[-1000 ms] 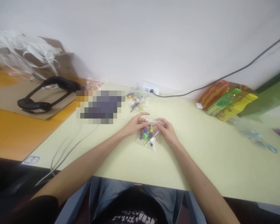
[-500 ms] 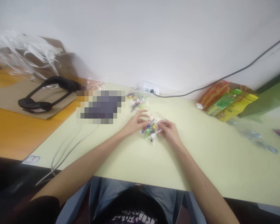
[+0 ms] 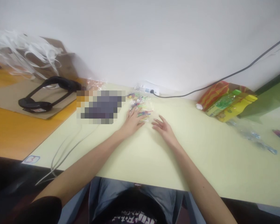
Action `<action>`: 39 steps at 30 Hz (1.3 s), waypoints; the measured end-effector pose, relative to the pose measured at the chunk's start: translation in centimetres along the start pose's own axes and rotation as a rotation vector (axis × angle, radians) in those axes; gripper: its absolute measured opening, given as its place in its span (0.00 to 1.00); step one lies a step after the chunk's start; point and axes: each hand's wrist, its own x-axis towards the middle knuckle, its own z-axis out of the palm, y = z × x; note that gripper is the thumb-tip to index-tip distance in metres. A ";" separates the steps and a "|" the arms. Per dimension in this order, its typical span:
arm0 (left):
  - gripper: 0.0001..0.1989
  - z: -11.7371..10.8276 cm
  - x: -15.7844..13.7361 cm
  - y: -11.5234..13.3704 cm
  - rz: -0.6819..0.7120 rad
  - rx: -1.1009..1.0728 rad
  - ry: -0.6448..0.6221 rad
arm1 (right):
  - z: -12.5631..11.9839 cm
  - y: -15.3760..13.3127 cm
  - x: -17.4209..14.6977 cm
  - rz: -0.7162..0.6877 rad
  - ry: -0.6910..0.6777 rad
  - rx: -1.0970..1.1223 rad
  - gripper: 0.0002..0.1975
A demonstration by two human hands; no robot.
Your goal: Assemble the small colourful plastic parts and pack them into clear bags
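A clear plastic bag of small colourful pieces (image 3: 147,114) lies on the pale green table. My left hand (image 3: 132,122) rests at its left side, fingers stretched out and partly over it; exactly where they touch is hard to see. To the right of the bag, my right hand (image 3: 162,127) is apart from it with fingers loosely spread and nothing in them. Just behind, close to the wall, more clear bags with colourful bits (image 3: 140,99) lie against this one.
A blurred-out dark object (image 3: 102,107) sits left of the hands, with thin cables (image 3: 67,147) in front. Against the wall is a power strip (image 3: 151,89). At right lie a yellow package (image 3: 236,107), a green-capped bottle (image 3: 226,101) and plastic wrappers (image 3: 254,135). A black headset-like frame (image 3: 49,93) lies far left.
The bag has moved away from me, up to the other bags. Both hands, earlier pinching its sides, have loosened; the left has spread flat and the right has come off it.
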 end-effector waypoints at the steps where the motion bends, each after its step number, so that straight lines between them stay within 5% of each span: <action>1: 0.21 0.0 0.0 -0.2 -0.005 0.018 -0.003 | -0.3 0.0 0.1 -0.010 0.041 -0.017 0.49; 7: 0.22 -0.6 0.0 -0.2 -0.051 0.133 -0.031 | -1.0 -0.2 0.3 -0.047 0.173 -0.081 0.36; 15: 0.25 -0.8 -0.1 -0.2 -0.174 0.171 -0.019 | -0.6 -0.6 -0.1 -0.048 0.169 -0.134 0.29; 27: 0.15 -1.3 0.2 0.6 -0.042 0.079 -0.022 | -1.1 -0.2 0.2 -0.091 0.247 -0.206 0.24; 32: 0.20 -1.4 0.3 1.3 0.018 0.064 0.002 | -1.1 -0.5 -0.2 -0.129 0.284 -0.324 0.21; 39: 0.32 -1.5 -0.3 0.9 -0.118 0.183 -0.145 | -0.5 -1.4 -1.0 -0.393 0.264 -0.532 0.13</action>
